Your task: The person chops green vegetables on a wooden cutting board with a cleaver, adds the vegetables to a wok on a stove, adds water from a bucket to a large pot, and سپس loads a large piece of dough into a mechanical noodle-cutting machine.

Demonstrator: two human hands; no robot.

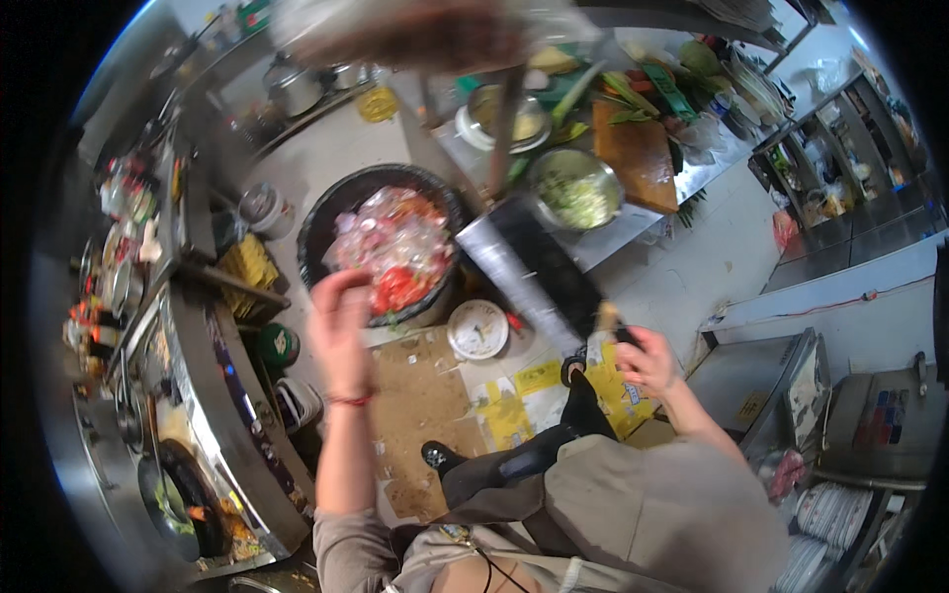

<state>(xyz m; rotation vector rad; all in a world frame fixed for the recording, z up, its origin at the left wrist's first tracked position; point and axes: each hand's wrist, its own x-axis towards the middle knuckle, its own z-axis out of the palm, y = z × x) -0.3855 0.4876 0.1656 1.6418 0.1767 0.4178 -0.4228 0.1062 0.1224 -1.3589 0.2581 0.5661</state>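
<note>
My right hand (646,363) grips the handle of a large cleaver (530,270). Its broad blade, part bright and part dark, points up and left between the bin and the prep table. My left hand (337,326), blurred and with nothing visible in it, is raised with bent, parted fingers. In the picture it overlaps the near-left rim of a round black bin (308,244). Clear plastic and red scraps (400,285) fill that bin. A white lidded tub (478,330) stands on the floor just in front of it.
A steel prep table (623,230) holds a bowl of chopped greens (578,189) and a wooden cutting board (634,163). On the left is a stove counter (230,437) with a wok (178,497). Flattened cardboard (419,415) covers the floor. A blurred plastic-wrapped thing (415,33) crosses the top.
</note>
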